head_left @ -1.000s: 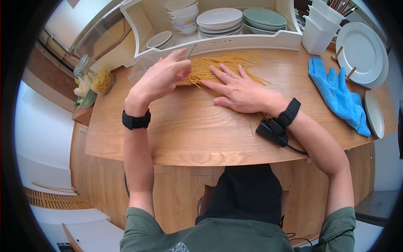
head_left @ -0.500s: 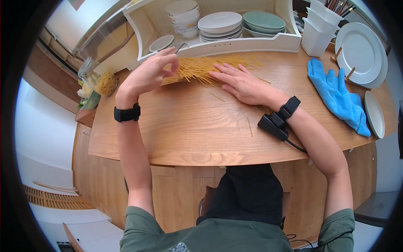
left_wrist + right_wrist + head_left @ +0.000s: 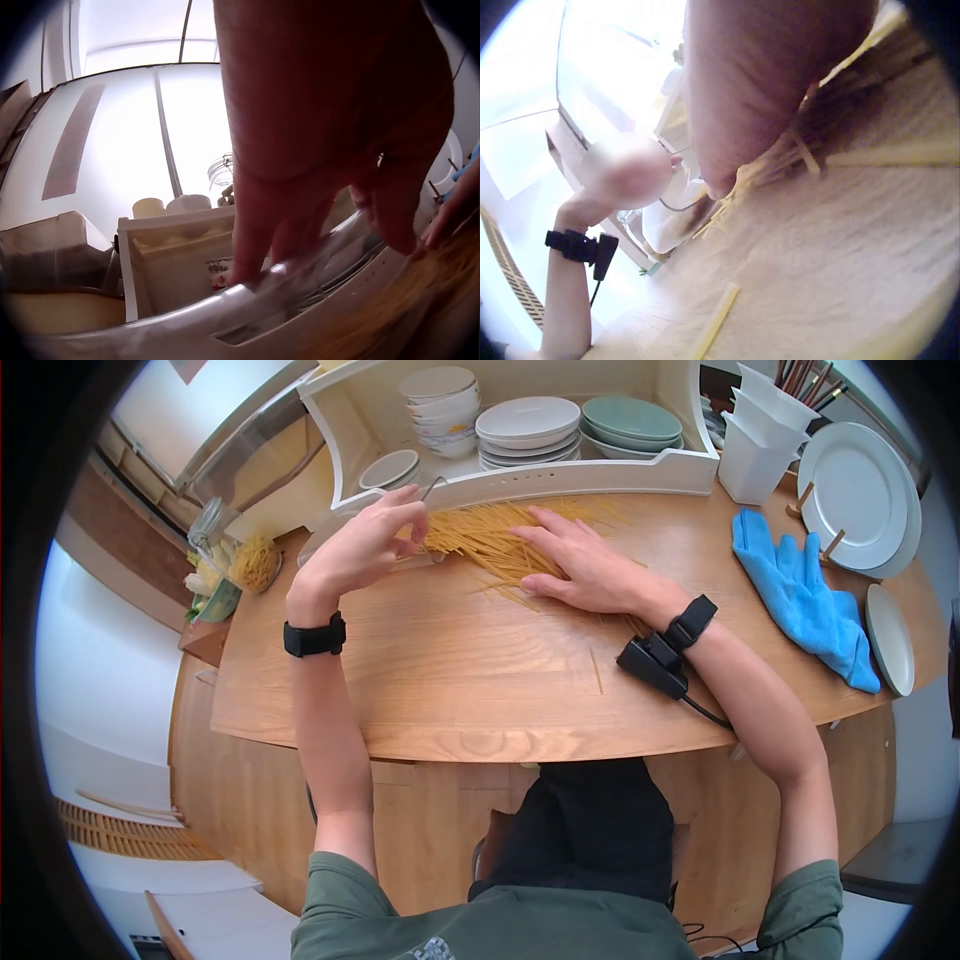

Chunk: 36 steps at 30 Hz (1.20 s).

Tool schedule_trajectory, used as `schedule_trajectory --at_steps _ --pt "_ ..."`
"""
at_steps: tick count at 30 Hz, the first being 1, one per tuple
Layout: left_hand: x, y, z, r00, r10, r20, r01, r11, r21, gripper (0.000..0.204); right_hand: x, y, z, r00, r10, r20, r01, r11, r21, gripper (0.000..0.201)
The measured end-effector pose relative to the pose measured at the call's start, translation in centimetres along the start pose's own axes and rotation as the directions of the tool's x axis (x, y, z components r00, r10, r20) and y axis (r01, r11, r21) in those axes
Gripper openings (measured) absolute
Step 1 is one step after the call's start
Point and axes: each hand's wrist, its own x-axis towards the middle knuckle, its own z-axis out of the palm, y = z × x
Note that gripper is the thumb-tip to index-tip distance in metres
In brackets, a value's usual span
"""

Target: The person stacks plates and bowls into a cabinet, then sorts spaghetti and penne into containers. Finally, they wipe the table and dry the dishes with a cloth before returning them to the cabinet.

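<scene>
A heap of dry spaghetti (image 3: 485, 535) lies along the back of the wooden table. My right hand (image 3: 585, 565) rests on its right end with fingers extended and thumb apart, strands beneath the fingers. At the heap's left end, my left hand (image 3: 362, 542) holds a clear jar (image 3: 176, 321) lying on its side, fingers bent over its wall. A wire clasp (image 3: 433, 486) sticks up by that hand's fingertips. Most of the jar is hidden by the hand in the head view.
A white rack (image 3: 600, 480) with stacked bowls and plates stands behind the spaghetti. A blue glove (image 3: 800, 595) and upright plates (image 3: 855, 490) are at the right, with white containers (image 3: 755, 455) behind. Another jar (image 3: 255, 563) with pasta stands left. One loose strand (image 3: 597, 671) lies near the right wrist.
My left hand shifted left with the jar, then slightly back right. The right hand moved a little right and now has its thumb spread, with strands pulled toward me beside it.
</scene>
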Motion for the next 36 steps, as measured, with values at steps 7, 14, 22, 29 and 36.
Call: schedule_trajectory --at_steps 7,14,22,29,36 --pt "-0.1 0.1 0.5 1.0 -0.015 -0.01 0.015 1.0 -0.004 0.018 2.8 -3.3 1.1 0.999 -0.043 0.002 0.043 0.962 -0.27 0.081" --pt "-0.6 0.3 0.1 0.999 -0.026 -0.029 0.026 1.0 0.014 0.016 4.7 -4.7 3.7 0.995 0.101 -0.024 -0.102 0.912 -0.398 0.081" --pt "-1.3 -1.1 -1.3 0.988 -0.006 -0.155 -0.003 0.998 -0.055 0.019 4.9 -2.6 3.1 0.996 0.082 -0.047 -0.093 0.923 -0.373 0.072" --pt "-1.7 -1.4 -1.8 0.988 -0.016 -0.154 0.004 0.997 -0.079 0.019 5.3 -2.8 1.6 0.995 0.098 0.033 -0.079 0.925 -0.37 0.072" --pt "-2.2 -1.3 -1.9 0.981 -0.016 -0.193 -0.008 0.992 -0.122 0.019 6.3 -1.8 1.9 0.999 0.024 0.022 -0.013 0.921 -0.39 0.075"
